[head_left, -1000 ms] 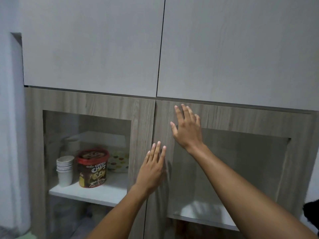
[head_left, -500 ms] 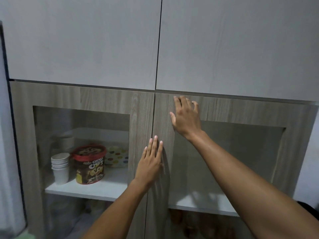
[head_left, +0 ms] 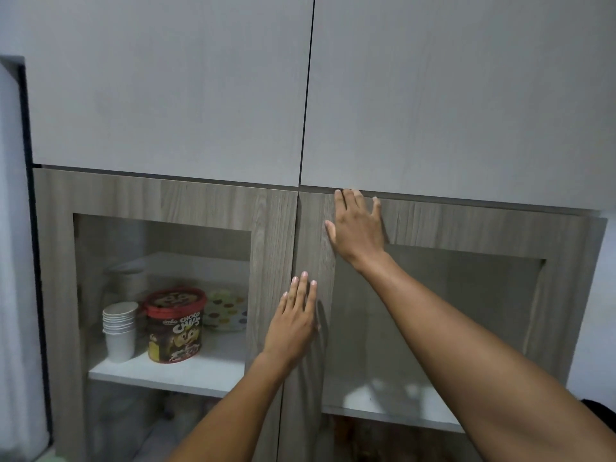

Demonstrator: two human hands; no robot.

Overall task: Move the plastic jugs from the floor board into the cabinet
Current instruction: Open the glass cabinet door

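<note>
I face a cabinet with two wood-grain doors with glass panes, the left door [head_left: 160, 201] and the right door [head_left: 466, 225]. My right hand [head_left: 358, 228] lies flat on the right door, fingertips at its top edge near the centre seam. My left hand [head_left: 295, 320] rests flat lower down on the inner frame of the right door, beside the seam. Both hands hold nothing, fingers spread. No plastic jugs or floor board are in view.
Two plain grey upper doors [head_left: 433, 95] are closed above. Behind the left glass, a white shelf [head_left: 186, 371] carries a stack of paper cups [head_left: 119, 328], a Choco Chips tub [head_left: 175, 325] and a dotted plate [head_left: 226, 310]. The right shelf [head_left: 393, 405] looks bare.
My right hand slid up the right door until its fingertips reached the top edge. My left hand stayed flat near the seam. The view shifted slightly.
</note>
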